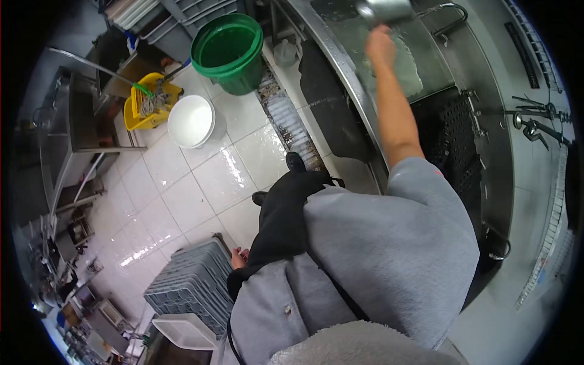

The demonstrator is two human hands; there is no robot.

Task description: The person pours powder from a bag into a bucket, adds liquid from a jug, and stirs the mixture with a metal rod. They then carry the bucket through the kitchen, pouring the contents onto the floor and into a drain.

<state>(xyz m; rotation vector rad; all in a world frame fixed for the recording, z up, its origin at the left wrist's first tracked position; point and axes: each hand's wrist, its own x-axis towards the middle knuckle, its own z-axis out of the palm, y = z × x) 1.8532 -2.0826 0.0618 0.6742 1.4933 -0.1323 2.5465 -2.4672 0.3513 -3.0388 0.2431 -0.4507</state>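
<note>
My right hand [380, 45] reaches over the steel sink at the top right. It is closed on a shiny metal pot [389, 10], which is blurred and partly cut off by the top edge of the view. Below the pot, cloudy greenish water [398, 64] fills the sink basin. My left hand [240, 258] hangs low by the black apron [277, 228], close to a stack of grey plastic crates [194, 277]. Its fingers show only in part, slightly apart, with nothing seen in them.
A green bucket [228, 55], a white bucket [191, 121] and a yellow mop bucket [152, 100] stand on the wet tiled floor [207, 182]. A floor grate [289, 118] runs beside the sink. A black perforated mat [447, 137] lies past the water. Taps [480, 118] line the sink's back.
</note>
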